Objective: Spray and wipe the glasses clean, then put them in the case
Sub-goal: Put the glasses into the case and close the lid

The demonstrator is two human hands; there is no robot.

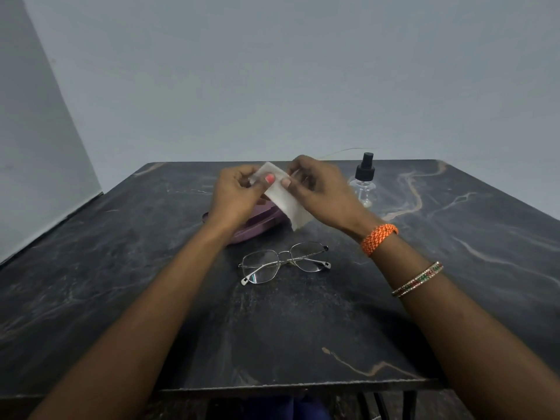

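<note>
Between the two raised hands a white cloth point(283, 194) hangs, pinched at its top edge by the left hand point(238, 189) and right hand point(318, 189). Below them the glasses point(283, 263) lie folded, long axis running left-right. Beneath the left wrist sits the purple case point(242, 227); beyond the right hand, the spray bottle point(363, 180).
</note>
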